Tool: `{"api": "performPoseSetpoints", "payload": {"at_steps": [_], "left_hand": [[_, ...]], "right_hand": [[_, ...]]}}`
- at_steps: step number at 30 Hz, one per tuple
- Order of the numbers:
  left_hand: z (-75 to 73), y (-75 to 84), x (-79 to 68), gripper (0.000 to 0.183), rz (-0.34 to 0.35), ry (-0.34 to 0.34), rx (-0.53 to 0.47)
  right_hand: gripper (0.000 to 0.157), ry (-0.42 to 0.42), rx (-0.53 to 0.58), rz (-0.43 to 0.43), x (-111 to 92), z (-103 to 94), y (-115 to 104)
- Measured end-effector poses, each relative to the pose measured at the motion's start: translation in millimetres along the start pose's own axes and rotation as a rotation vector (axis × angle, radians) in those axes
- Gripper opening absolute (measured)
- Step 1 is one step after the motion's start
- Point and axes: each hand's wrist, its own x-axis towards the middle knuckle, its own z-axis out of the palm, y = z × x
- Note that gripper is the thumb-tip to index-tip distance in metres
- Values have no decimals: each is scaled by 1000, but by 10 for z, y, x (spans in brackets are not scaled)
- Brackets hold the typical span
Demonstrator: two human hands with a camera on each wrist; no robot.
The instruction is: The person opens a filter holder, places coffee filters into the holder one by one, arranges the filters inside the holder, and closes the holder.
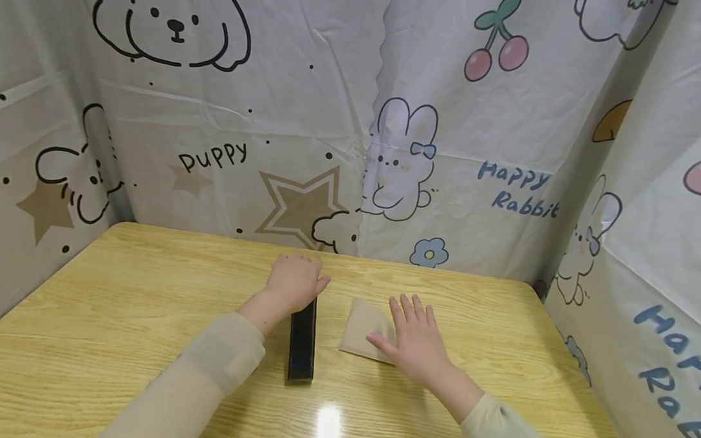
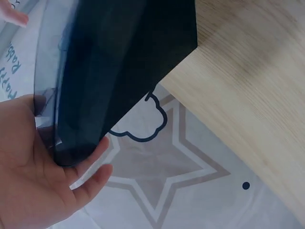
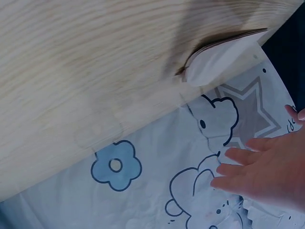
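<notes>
A narrow black box-like object [image 1: 302, 343] with a smooth, glossy surface stands on the table, its long side pointing away from me. My left hand [image 1: 294, 281] grips its far end from above. In the left wrist view the fingers of the left hand [image 2: 43, 167] wrap round the rounded lower tip of the black object [image 2: 114, 62], which has a slanted edge and a see-through strip along one side. My right hand [image 1: 418, 344] is spread, palm down, over the right part of a folded beige sheet [image 1: 361, 329]. In the right wrist view that sheet [image 3: 219, 59] bulges up from the tabletop, with thin dark edges.
The yellow wood-grain table [image 1: 151, 289] ends at a printed cloth curtain [image 1: 308, 114] with cartoon animals, which also hangs along both sides. A bright light reflection [image 1: 328, 428] lies on the table's near part.
</notes>
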Motion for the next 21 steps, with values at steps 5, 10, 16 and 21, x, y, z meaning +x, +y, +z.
{"api": "performPoseSetpoints", "payload": {"at_steps": [5,10,16,21], "left_hand": [[27,47,8,39,17,6,-39],[39,102,1,38,21,14,-80],[26,193,-63,38,15,50,-60],[18,268,-106,43,16,64,-42]], "right_hand": [[82,13,47,-5,30,-6,-118],[81,27,100,-32,64,1,-238],[78,31,127,-81,87,19,-371],[78,25,140,-120,86,47,-461]]}}
